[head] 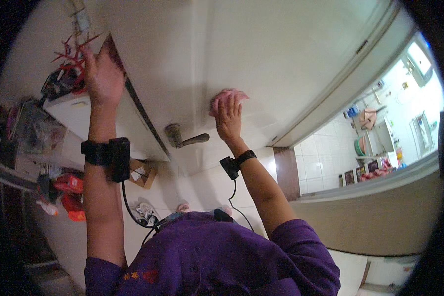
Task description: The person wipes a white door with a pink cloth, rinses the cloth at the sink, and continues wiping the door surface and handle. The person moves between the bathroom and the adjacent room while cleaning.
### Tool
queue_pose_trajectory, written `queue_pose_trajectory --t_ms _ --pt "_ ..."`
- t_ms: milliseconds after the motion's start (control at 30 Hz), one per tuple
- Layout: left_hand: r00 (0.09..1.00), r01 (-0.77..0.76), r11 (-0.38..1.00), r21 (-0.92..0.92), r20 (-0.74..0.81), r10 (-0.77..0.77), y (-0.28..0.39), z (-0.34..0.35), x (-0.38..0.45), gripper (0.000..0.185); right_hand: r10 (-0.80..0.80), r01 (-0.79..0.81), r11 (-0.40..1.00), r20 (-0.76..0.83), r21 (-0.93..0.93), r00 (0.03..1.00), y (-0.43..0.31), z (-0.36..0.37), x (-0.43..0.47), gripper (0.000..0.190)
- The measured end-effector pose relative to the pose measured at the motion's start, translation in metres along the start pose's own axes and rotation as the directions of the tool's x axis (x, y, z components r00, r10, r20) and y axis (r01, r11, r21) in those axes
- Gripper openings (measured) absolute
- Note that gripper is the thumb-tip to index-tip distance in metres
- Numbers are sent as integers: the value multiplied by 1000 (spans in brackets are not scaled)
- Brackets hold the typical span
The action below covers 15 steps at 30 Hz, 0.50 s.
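Note:
A white door [281,55] with a dark metal lever handle [192,140] stands before me. My right hand [229,120] holds a crumpled pink cloth [227,97] flat against the door's face, above and right of the handle. The cloth bunches out past my fingertips. Raised at the door's left edge is my left hand [105,79], overlapping that edge near the corner. Its fingers are blurred and partly hidden, so I cannot tell whether they grip the edge. Black straps with small boxes and cables sit around both forearms.
Left of the door, red branching decoration [72,55] and a dark bag-like item stand over a white cabinet [72,111]. An open cardboard box [142,174] and shoes [146,211] lie on the tiled floor. Through a doorway at right, a bright tiled room [314,162] holds a sink and a basin.

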<state>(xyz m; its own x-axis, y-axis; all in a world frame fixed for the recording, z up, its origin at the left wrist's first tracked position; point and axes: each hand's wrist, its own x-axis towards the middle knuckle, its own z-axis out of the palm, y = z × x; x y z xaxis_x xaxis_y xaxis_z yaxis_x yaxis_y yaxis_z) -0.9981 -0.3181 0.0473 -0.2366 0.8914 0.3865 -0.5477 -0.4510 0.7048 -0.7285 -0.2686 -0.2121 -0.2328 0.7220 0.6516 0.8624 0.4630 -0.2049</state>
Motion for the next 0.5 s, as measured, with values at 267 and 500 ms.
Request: queue_pose_trajectory --t_ms 267,500 --pt "820 298 876 -380 572 -31 -4 -22 16 88 592 -285 386 2 877 806 -17 -70 5 44" --pt "765 233 955 -183 641 -64 7 -41 -36 95 744 -49 -112 117 992 658 -57 -201 -37 42"
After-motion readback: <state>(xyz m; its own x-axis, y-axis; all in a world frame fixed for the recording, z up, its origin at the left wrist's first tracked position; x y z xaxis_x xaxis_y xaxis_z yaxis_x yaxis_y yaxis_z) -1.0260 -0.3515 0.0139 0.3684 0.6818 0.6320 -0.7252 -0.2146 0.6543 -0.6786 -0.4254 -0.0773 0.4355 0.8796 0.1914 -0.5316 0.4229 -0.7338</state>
